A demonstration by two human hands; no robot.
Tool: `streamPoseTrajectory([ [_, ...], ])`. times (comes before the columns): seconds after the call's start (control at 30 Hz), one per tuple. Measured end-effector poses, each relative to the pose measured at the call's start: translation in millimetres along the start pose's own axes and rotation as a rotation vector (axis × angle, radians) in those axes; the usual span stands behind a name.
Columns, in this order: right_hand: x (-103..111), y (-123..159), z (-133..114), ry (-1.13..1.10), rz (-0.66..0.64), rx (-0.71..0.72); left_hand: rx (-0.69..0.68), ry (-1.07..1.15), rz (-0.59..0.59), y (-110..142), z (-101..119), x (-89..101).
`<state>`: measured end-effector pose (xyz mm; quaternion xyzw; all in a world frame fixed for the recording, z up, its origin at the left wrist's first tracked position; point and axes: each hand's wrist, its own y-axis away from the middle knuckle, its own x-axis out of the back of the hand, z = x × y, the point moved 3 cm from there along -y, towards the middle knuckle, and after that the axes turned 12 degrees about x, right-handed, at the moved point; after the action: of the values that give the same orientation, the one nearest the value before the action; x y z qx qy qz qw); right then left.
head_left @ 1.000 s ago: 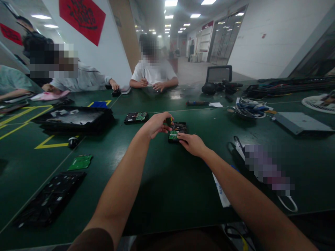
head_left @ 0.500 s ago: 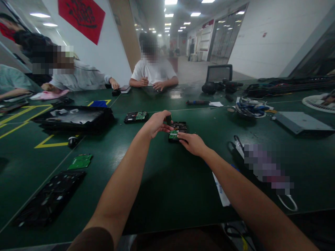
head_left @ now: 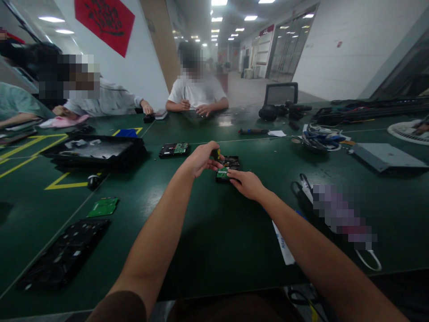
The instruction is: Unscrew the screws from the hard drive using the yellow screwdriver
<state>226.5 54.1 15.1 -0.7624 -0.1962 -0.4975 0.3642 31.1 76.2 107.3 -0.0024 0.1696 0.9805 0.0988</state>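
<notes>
A hard drive (head_left: 232,162) with a green circuit board (head_left: 222,172) on its near part lies on the table in front of me. My left hand (head_left: 203,159) is closed round the dark handle of a screwdriver (head_left: 216,154), which has a yellow patch and stands over the drive. Its tip is hidden by my fingers. From the right, my right hand (head_left: 246,182) grips the near edge of the hard drive, fingertips resting on the board's side.
Another hard drive (head_left: 174,150) lies beyond my left hand. A black tray (head_left: 97,152), a loose green board (head_left: 103,207) and a black drive casing (head_left: 63,252) are at left. At right are a grey metal box (head_left: 389,157), cables (head_left: 321,137) and a pouch (head_left: 342,214). People (head_left: 197,94) sit opposite.
The screwdriver handle has turned in my left hand, and its yellow patch now shows. Both hands stay in nearly the same place on the hard drive.
</notes>
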Motion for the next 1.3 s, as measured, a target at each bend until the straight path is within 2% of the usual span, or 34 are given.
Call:
streamPoseTrajectory([
  [0.2,-2.0,0.3,1.2,0.016,0.007,0.014,-0.078,-0.053,0.106,0.7,2.7,5.7],
  [0.43,0.8,0.0,-0.3,-0.001,-0.008,-0.005,-0.017,0.009,-0.016,1.6,1.1,-0.9],
  [0.63,-0.2,0.3,0.6,-0.006,-0.003,-0.003,-0.098,-0.022,0.112,0.8,3.0,2.8],
  [0.87,2.0,-0.3,-1.6,-0.017,-0.013,-0.025,-0.019,-0.006,-0.007,1.2,1.3,-2.9],
  [1.07,1.4,-0.2,-1.4,-0.011,-0.005,-0.016,-0.11,-0.074,0.158,1.0,3.7,3.2],
  [1.3,0.8,-0.3,-1.3,-0.008,-0.001,-0.001,-0.027,-0.018,0.033,1.2,1.6,-2.4],
])
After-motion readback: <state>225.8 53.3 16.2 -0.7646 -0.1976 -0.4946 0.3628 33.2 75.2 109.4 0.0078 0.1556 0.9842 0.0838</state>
